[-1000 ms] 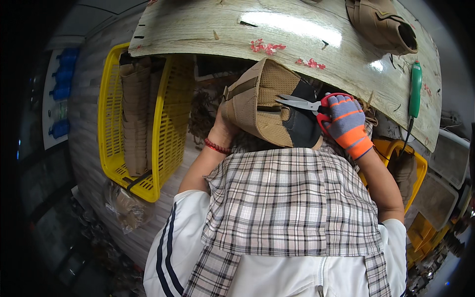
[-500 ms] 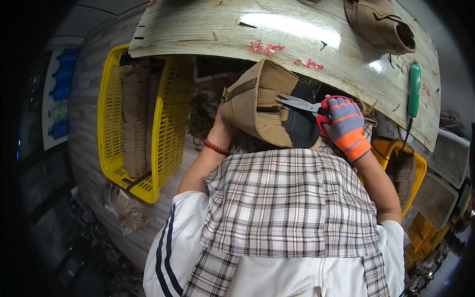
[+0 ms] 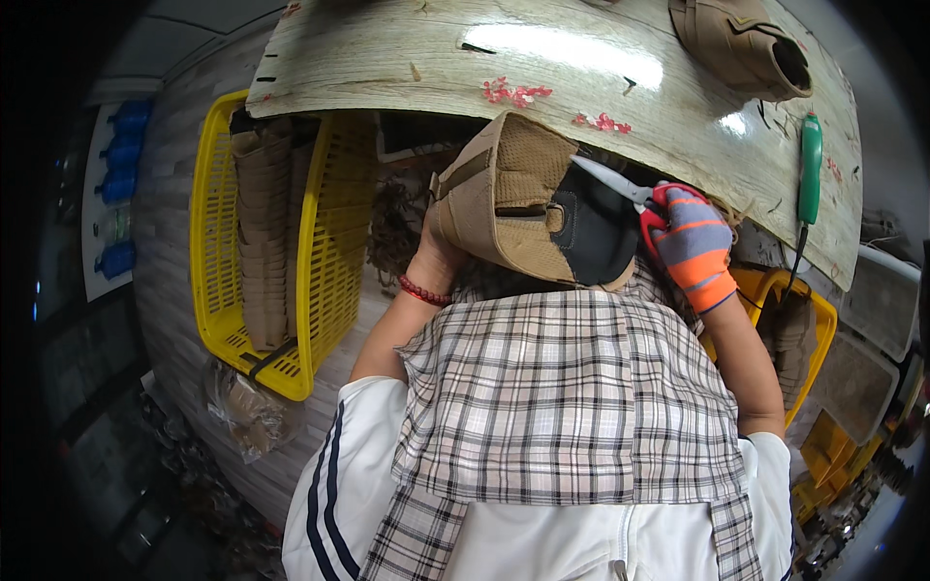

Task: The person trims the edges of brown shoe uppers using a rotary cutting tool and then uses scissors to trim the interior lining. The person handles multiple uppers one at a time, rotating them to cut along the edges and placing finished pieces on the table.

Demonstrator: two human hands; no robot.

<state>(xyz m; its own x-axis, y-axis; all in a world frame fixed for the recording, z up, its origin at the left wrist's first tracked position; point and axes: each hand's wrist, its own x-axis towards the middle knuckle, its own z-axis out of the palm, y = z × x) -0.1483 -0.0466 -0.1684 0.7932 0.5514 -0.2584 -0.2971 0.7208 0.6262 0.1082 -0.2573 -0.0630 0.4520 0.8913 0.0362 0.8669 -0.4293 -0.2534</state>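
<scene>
In front of me is a tan boot upper [image 3: 523, 198] with mesh-like fabric and a black lining panel; its wide opening faces up. My left hand [image 3: 442, 237], bare and with a red bead bracelet at the wrist, grips its left side, the fingers mostly hidden behind the material. In my right hand [image 3: 695, 244], which wears a grey and orange glove, is a pair of red-handled scissors [image 3: 612, 180]. The scissors' blades are together, and their tips lie over the upper's far edge, where the tan meets the black.
A pale wooden table [image 3: 387, 73] spans the far side, bearing another tan upper [image 3: 741, 48] and a green-handled corded tool [image 3: 810, 174]. A yellow basket [image 3: 308, 242] of stacked tan pieces stands left, another yellow basket [image 3: 825, 324] right. A clear plastic bag [image 3: 250, 412] lies on the floor.
The scissors have drawn slightly right and away, and their blades have closed from slightly parted. My right hand moved with them. The upper has shifted slightly in my left hand's hold.
</scene>
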